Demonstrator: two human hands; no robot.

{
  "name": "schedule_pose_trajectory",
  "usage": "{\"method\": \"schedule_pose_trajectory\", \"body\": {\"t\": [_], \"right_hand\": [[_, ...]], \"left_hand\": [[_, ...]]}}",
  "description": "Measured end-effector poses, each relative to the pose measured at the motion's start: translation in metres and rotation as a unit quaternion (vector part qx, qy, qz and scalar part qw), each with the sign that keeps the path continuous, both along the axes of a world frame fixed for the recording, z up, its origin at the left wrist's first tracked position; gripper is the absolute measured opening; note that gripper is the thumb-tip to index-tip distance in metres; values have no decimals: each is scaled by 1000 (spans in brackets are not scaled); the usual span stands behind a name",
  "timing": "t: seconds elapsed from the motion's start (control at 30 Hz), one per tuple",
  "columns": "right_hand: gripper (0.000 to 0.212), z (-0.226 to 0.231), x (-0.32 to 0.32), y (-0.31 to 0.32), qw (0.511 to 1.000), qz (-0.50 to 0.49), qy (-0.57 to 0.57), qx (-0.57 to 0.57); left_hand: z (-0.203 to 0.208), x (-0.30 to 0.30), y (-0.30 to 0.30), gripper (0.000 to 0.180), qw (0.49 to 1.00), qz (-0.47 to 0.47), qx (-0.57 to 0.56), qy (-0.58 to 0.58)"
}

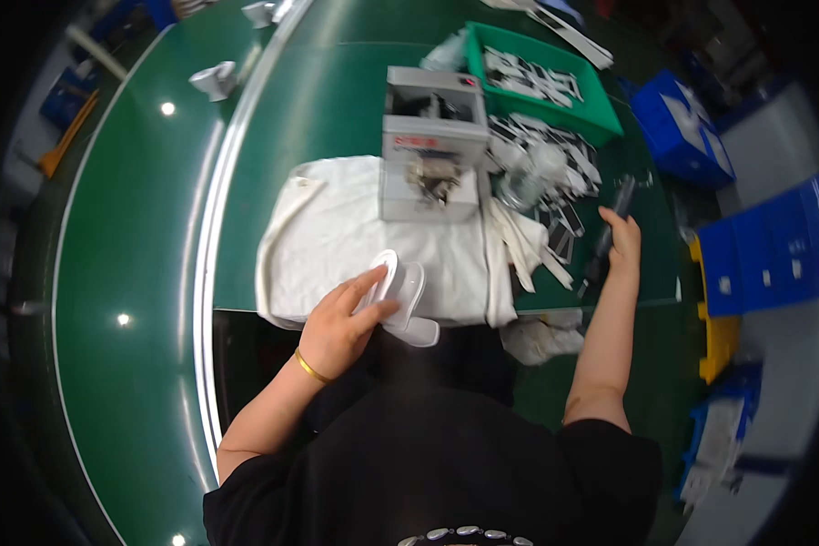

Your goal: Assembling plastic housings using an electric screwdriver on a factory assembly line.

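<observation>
My left hand (337,329), with a gold bangle on its wrist, is closed on a white curved plastic part (413,296) above the front edge of a white cloth (328,223). Thin flaps of the part curl out beyond my fingers. Off to the right, my right hand (624,241) is wrapped round a dark, slim, stick-shaped tool (625,195). Blur hides what kind of tool it is. Beyond the cloth stands a grey box-shaped machine (430,146) with an open upper tray and small metal workings in front.
A green bin (555,118) holds black-and-white flat pieces, with more pieces (569,164) heaped before it, beside a clear round container (521,189). Left of a bright metal rail lies a green belt (146,246) bearing white parts (214,81). Blue bins (763,246) line the right.
</observation>
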State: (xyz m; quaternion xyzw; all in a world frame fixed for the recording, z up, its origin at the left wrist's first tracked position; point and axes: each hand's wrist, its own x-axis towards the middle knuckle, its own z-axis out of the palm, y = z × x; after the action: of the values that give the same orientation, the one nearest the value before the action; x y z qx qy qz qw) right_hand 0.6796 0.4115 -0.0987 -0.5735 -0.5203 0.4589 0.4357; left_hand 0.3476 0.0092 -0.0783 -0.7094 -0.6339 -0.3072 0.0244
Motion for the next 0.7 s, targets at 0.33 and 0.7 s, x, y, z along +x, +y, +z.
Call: {"method": "schedule_pose_trajectory", "body": {"t": [0.33,0.7], "right_hand": [[59,-52,31,34,993,-11,-4,121],[40,23,-64,-86,962,55,-86,254]], "left_hand": [[-22,-166,-72,48,770,440,158,-433],[-63,-247,-153,71,734,676,-50,-42]]}}
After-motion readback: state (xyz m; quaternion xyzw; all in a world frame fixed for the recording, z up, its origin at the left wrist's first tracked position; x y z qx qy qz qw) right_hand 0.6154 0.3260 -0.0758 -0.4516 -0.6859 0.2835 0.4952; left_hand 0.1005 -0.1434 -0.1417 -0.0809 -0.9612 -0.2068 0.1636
